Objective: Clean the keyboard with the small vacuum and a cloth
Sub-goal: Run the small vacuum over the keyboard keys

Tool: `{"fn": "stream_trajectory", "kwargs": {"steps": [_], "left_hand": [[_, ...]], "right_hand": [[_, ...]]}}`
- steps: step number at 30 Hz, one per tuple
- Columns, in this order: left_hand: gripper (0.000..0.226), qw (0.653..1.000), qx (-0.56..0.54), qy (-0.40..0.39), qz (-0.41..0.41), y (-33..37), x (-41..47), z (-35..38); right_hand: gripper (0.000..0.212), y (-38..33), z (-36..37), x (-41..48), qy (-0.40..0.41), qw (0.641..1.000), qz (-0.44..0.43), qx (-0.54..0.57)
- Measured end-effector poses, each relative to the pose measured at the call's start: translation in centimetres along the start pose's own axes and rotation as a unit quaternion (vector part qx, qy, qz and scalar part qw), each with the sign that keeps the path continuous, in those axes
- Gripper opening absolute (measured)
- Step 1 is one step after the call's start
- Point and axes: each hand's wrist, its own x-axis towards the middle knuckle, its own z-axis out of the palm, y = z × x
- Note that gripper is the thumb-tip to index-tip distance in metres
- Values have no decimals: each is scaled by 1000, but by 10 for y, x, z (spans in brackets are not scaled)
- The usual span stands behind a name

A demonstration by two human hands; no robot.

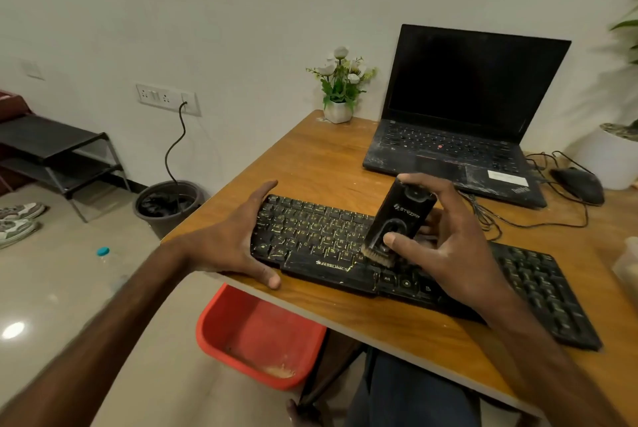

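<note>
While the small vacuum (404, 216) leans tilted over the middle of the Zebronics keyboard (310, 230), its brush nozzle (378, 257) touches the keys at the right end of the space bar. The right grip (448, 247) holds the vacuum's black body, thumb low on the front and fingers wrapped behind. The left grip (228, 237) is spread wide across the keyboard's left end, thumb at the near edge and fingers at the far corner, bracing it on the surface (310, 157). The vacuum looks light, stiff and smooth-sided, so a hold low on the body, near the soft bristles, should steer it best. The keyboard seems light and apt to slide, and its keycaps might lift under hard pressure. Holding it by its ends seems safest. No cloth shows near the keyboard.
</note>
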Motion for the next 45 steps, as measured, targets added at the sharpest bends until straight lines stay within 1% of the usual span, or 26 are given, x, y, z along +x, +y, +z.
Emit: {"fn": "stream_trajectory", "kwargs": {"steps": [2, 5, 10, 12, 14, 16, 18, 22, 24, 27, 30, 32, 35, 38, 41, 43, 45], "left_hand": [[151, 999, 28, 18, 11, 0, 7, 3], [149, 997, 40, 62, 29, -3, 9, 9], [149, 995, 46, 78, 40, -3, 8, 14], [149, 996, 44, 75, 37, -2, 7, 13], [150, 996, 43, 75, 30, -2, 6, 13], [150, 995, 50, 79, 25, -3, 6, 13], [150, 994, 62, 84, 23, -4, 6, 13], [149, 992, 81, 90, 23, -4, 9, 16], [148, 992, 88, 86, 21, -1, 9, 18], [147, 991, 101, 82, 21, 1, 7, 19], [146, 993, 97, 70, 23, 1, 6, 16], [145, 993, 90, 65, 27, -1, 7, 14], [145, 995, 68, 71, 20, -3, 6, 13], [148, 994, 75, 79, 24, -3, 6, 14], [147, 993, 79, 80, 29, -3, 8, 16], [146, 993, 87, 78, 28, -2, 8, 17], [146, 993, 87, 77, 26, -1, 7, 18]], "right_hand": [[66, -5, -2, -8, -32, 999, -15, -40], [63, -11, -4, -15, -86, 990, -39, -104], [61, -17, 23, 0, -143, 980, -67, -120], [61, -18, 39, 9, -148, 976, -90, -129], [61, -17, 45, 15, -143, 976, -95, -133], [60, -16, 33, 13, -134, 979, -84, -130], [59, -15, 11, 0, -143, 977, -75, -140], [58, -17, -15, -21, -150, 974, -85, -145], [60, -16, -4, -17, -150, 975, -92, -139], [62, -16, 37, 2, -163, 974, -101, -124], [59, -19, 75, 28, -171, 970, -125, -117], [57, -20, 84, 40, -171, 970, -132, -111], [57, -18, 65, 34, -169, 973, -106, -115], [59, -15, 21, 10, -166, 971, -83, -149], [54, -19, -17, -8, -151, 971, -61, -176], [54, -21, -20, -9, -145, 972, -59, -176], [55, -22, -1, -4, -156, 973, -67, -157]]}}
